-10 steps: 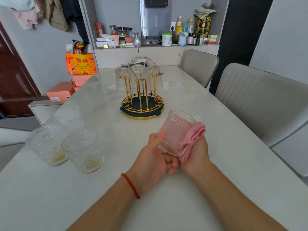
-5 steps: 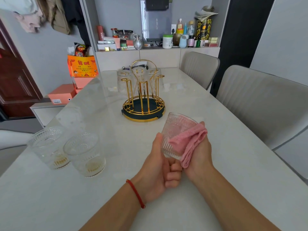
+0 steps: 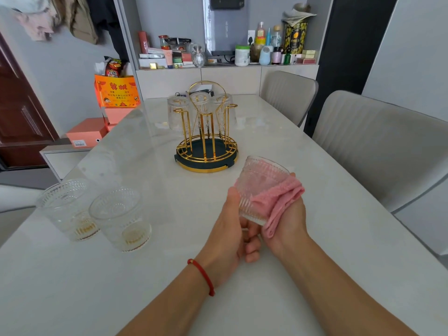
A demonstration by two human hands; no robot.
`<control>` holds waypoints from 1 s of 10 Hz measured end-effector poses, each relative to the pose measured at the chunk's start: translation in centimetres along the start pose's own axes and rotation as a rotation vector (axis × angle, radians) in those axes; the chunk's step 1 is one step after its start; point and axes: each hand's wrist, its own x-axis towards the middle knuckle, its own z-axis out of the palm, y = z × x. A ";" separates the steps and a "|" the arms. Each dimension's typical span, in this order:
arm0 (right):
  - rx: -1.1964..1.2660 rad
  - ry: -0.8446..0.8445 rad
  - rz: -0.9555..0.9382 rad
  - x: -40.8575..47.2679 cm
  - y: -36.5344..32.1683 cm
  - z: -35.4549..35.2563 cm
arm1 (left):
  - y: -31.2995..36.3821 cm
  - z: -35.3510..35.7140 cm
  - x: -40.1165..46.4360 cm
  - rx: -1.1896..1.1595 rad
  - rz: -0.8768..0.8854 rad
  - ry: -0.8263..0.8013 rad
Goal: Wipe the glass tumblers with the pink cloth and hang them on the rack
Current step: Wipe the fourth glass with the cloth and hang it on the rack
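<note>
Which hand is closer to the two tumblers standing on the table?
Left. The left hand grips the held tumbler just right of the two standing tumblers; the right hand, with the pink cloth, lies farther right.

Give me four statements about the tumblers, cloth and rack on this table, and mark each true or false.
1. The left hand grips the held tumbler. True.
2. The pink cloth lies flat on the table. False: the right hand presses it against the tumbler.
3. Two tumblers stand upright on the table. True.
4. The gold rack holds no glasses. False: three hang inverted on it.
</note>
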 end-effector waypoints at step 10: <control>0.020 -0.013 0.078 1.0 1.4 -0.1 | -0.1 0.1 -0.7 0.063 -0.056 0.128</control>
